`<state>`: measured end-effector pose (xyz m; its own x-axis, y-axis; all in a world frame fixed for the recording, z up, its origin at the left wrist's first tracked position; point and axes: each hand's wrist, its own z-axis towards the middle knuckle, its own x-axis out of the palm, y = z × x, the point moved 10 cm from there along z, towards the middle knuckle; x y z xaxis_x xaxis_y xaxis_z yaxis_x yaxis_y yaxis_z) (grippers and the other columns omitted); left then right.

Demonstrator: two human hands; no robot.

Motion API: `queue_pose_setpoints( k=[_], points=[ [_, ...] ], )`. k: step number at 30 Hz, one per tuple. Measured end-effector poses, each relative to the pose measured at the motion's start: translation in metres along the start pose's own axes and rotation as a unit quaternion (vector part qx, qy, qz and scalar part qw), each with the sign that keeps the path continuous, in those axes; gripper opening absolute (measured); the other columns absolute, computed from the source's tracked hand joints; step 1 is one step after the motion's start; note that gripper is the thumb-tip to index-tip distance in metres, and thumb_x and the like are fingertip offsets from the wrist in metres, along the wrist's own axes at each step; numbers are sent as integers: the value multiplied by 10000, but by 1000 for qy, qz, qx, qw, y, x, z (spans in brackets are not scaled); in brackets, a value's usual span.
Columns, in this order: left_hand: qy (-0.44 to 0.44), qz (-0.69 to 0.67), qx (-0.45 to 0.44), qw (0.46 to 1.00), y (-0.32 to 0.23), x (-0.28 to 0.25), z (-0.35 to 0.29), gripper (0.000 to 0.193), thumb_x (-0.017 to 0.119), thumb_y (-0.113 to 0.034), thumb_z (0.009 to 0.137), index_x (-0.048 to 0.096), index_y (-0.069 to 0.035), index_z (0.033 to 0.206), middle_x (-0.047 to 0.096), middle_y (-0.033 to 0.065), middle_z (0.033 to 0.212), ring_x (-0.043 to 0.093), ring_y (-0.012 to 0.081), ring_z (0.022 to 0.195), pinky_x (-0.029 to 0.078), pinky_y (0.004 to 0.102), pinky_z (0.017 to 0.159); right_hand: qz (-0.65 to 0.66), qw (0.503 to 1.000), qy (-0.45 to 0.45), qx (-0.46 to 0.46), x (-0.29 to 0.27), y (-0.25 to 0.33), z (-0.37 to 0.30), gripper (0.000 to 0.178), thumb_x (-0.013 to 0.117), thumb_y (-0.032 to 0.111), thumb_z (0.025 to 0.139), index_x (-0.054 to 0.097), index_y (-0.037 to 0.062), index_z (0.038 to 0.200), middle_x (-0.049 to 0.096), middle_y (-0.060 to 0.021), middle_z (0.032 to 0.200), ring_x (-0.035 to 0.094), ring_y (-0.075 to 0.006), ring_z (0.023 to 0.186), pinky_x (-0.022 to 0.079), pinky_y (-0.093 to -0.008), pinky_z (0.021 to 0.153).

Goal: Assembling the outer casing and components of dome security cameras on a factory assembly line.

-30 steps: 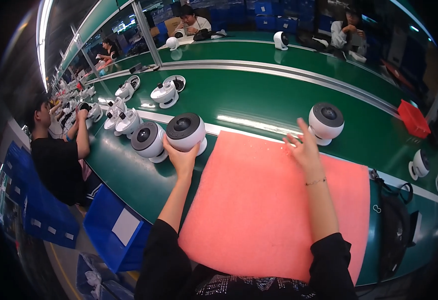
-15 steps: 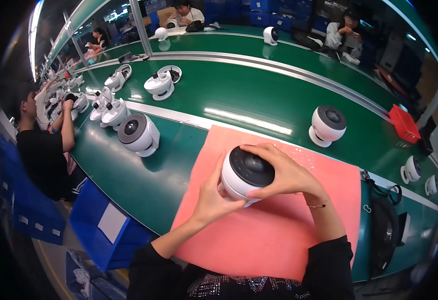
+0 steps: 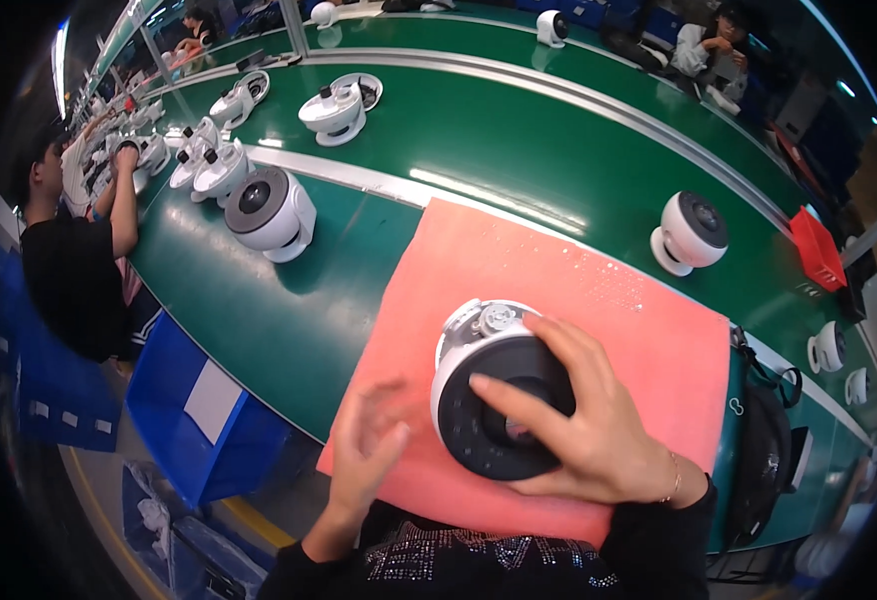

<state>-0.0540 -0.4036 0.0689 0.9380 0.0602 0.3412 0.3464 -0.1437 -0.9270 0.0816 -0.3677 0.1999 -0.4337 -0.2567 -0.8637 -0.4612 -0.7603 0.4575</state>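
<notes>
A round white device with a dark face (image 3: 489, 430), like a large camera head, is tilted toward me above the pink mat (image 3: 519, 265). Behind its top edge, a white base part with a round mechanism (image 3: 499, 318) shows. My right hand (image 3: 589, 425) grips the device, fingers over its far right side and thumb across the dark face. To the left, my left hand (image 3: 367, 445) is off the device, its fingers apart and slightly blurred, with nothing in it. The device's underside is hidden.
One similar white device (image 3: 271, 215) stands on the green bench at left, another (image 3: 691, 232) at right. Several partly assembled units (image 3: 221, 168) stand farther left. A red tray (image 3: 817, 248), a black bag (image 3: 764, 450) and a blue bin (image 3: 199, 420) are around; a co-worker (image 3: 79, 250) works at left.
The device has come nearer to me and tipped, baring the base part with the round mechanism. My left hand has let go and moved left; my right hand has shifted its grip over the face.
</notes>
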Motion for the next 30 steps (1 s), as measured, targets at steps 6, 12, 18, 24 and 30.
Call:
queue_pose_setpoints(
  k=[6,12,18,24,30],
  points=[
    [41,21,-21,999,7,31,-24,573,730,-30,712,384,24,1166,559,128,1045,582,164,951,501,287,821,-67,996,-50,-35,21,18,-18,531,656,391,707,554,215,1197,314,-254,1283,350,-414,1152,417,-466,888],
    [69,23,-30,997,16,25,-25,486,730,-20,709,436,34,1092,587,120,974,608,159,905,531,266,757,191,973,-73,109,33,-30,-57,1112,797,347,626,61,-78,1344,286,-247,1269,368,-372,1172,413,-433,904],
    [73,118,55,989,5,31,-26,470,754,-58,693,466,25,1054,617,113,891,639,166,813,541,279,714,305,939,-51,148,59,-42,-68,889,785,177,674,196,-43,1303,460,-225,1130,571,-291,966,480,-369,805],
    [75,190,87,975,11,26,-26,401,767,-72,675,521,12,981,634,108,846,650,165,790,541,279,688,263,950,-92,140,55,-42,-80,733,777,122,673,305,-18,1216,478,-220,1118,570,-313,962,492,-372,790],
    [113,237,99,960,5,36,-24,342,707,4,672,545,18,973,647,123,928,658,198,805,534,277,711,309,945,-98,43,21,-34,-59,702,823,253,588,455,11,1135,573,-141,1073,593,-272,921,502,-333,734]
  ],
)
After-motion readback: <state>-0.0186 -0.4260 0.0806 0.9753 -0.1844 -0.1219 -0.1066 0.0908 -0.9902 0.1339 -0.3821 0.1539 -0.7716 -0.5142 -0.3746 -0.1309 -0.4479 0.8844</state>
